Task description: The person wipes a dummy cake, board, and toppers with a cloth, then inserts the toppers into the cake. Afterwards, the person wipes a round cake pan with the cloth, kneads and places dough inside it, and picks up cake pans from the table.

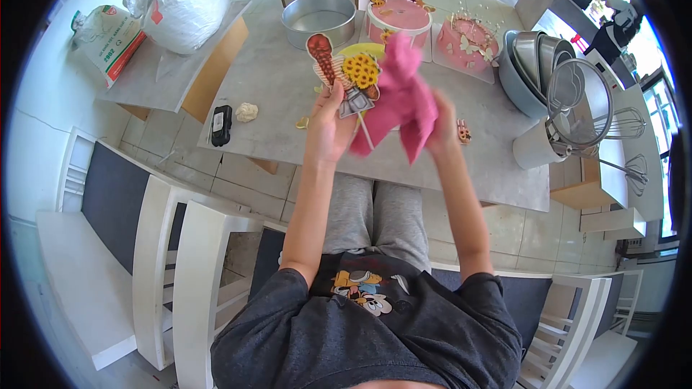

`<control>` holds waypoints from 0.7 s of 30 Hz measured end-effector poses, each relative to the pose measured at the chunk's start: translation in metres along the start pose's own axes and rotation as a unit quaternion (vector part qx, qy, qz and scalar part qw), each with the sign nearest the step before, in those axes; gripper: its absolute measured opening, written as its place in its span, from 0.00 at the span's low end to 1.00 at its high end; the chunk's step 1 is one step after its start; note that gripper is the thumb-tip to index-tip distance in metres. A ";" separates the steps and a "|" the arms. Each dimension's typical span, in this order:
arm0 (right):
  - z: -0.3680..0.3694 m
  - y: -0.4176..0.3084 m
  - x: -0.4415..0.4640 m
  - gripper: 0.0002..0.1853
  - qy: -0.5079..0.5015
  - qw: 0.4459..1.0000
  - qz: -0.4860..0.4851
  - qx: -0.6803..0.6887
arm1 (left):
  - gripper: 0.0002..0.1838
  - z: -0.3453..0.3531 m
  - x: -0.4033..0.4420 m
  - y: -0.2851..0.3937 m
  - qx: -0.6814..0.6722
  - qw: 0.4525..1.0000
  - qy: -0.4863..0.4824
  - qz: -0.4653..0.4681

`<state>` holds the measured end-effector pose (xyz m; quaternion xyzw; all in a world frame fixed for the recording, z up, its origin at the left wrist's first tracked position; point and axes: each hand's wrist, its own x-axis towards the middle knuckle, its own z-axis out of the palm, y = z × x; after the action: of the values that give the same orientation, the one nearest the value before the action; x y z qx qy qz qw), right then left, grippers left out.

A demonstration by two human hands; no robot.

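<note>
My left hand [329, 124] is closed around a printed paper cake topper [360, 72], which shows a braided figure with a bunch of sunflowers and has a thin white stick. In my right hand [442, 127] is a bright pink cloth [411, 104], bunched up and smeared by motion. The cloth hangs right beside the topper, and I cannot tell whether the two touch. Both hands are above the grey table [281, 90]. Partly hidden behind the topper is something yellow and round. A small flat decoration [463, 131] lies to the right of my right hand.
Two pink cakes [401, 14] [468, 47] and a round metal pan [317, 21] stand at the back. On the right are stacked metal bowls [525, 83] and a white container [535, 145] of whisks and sieves. A black device [221, 126] and crumpled tissue [246, 112] lie left.
</note>
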<state>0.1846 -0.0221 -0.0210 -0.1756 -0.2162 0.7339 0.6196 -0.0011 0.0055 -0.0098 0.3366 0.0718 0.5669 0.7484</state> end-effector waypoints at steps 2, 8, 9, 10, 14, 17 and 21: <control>0.015 0.030 -0.024 0.22 -0.013 0.999 0.046 0.007 | 0.15 0.019 -0.002 -0.007 -0.012 0.997 0.077 0.026; 0.028 0.044 -0.022 0.20 0.003 0.930 0.015 -0.367 | 0.12 0.011 -0.010 -0.021 0.338 0.927 0.128 0.104; 0.029 0.046 -0.019 0.16 0.008 0.944 -0.002 -0.331 | 0.12 0.015 -0.011 -0.016 0.351 0.925 0.122 0.084; 0.030 0.045 -0.018 0.16 0.008 0.944 -0.003 -0.329 | 0.12 0.020 -0.010 -0.012 0.364 0.922 0.114 0.065; 0.036 0.039 -0.016 0.12 0.061 0.939 -0.023 -0.336 | 0.14 0.017 -0.012 0.008 0.395 0.913 0.093 -0.039; 0.038 0.043 -0.015 0.11 0.047 0.909 -0.084 -0.406 | 0.13 0.007 -0.012 0.007 0.355 0.927 0.092 -0.085; 0.048 0.045 -0.025 0.10 0.028 0.902 -0.101 -0.418 | 0.16 -0.008 -0.005 0.003 0.203 0.972 0.113 -0.034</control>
<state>0.1258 -0.0575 -0.0049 -0.4162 -0.5025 0.5039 0.5660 -0.0089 0.0044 -0.0154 0.4125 0.2811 0.5488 0.6705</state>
